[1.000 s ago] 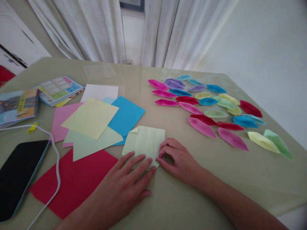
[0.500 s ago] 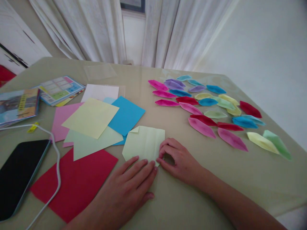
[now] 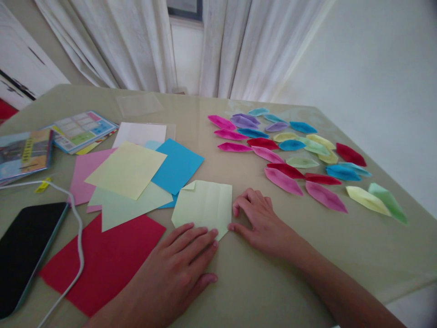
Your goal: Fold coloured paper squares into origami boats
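A pale green sheet of paper (image 3: 204,205) lies on the table in front of me, with crease lines and a small folded flap at its top left corner. My left hand (image 3: 182,266) rests flat across its near edge, fingers stretched out, covering part of it. Close by the right edge is my right hand (image 3: 261,223), its thumb and forefinger curved but apart. The thumb tip is at the sheet's lower right side; whether it touches I cannot tell. Nothing shows between those fingers.
Several folded paper boat-like pieces, including a pink one (image 3: 283,181), spread over the table's right. At left lie a red sheet (image 3: 112,259), a yellow sheet (image 3: 128,168), a blue sheet (image 3: 179,164), a phone (image 3: 29,250), a white cable (image 3: 81,241) and booklets (image 3: 25,152).
My right hand has come away slightly from the green sheet, and its thumb and forefinger have parted. The left hand stays on the paper. The view has shifted a little.
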`<state>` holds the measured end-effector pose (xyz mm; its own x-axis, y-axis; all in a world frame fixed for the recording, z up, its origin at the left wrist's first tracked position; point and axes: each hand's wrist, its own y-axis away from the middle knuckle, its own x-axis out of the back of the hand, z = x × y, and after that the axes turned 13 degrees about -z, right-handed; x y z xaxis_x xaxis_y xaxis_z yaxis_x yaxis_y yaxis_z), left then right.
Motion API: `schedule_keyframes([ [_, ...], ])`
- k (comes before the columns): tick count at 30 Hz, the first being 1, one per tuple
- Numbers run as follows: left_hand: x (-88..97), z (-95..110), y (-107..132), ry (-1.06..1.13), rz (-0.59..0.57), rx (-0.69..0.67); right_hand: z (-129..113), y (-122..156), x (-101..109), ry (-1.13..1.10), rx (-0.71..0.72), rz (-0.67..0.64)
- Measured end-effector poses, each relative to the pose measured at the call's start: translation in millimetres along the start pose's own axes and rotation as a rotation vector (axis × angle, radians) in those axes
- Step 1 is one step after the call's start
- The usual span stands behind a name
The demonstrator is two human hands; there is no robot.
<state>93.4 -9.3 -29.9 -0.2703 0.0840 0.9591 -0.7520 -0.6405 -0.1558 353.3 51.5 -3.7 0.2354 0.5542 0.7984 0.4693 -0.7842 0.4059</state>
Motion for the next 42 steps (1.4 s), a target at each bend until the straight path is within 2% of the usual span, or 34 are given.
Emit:
schedule_keyframes([
  [7, -12.0, -1, 10, 0.073, 0.152, -0.084, 2, -3, 2, -0.017, 0.034, -0.019],
  [11, -16.2, 1, 6, 0.006, 0.080, -0.078, 3, -2, 2, 0.002, 0.038, 0.004],
  [17, -12.1, -1, -1, -0.022, 0.079, -0.045, 2, -1, -2, 0.013, 0.089, 0.048],
  [22, -7.6, -5, 1, -0.024, 0.085, -0.023, 13, -7, 5, -0.047, 0.190, 0.172],
  [28, -0.6, -22, 7, -0.066, 0.049, 0.009, 23, -10, 12, -0.034, 0.347, 0.142],
  [35, 0.4, -37, 10, -0.039, 0.081, 0.041, 22, -7, 12, 0.119, 0.524, 0.069],
  [42, -4.3, -25, 10, -0.028, 0.071, -0.038, 11, -7, -8, 0.322, 0.547, 0.169],
])
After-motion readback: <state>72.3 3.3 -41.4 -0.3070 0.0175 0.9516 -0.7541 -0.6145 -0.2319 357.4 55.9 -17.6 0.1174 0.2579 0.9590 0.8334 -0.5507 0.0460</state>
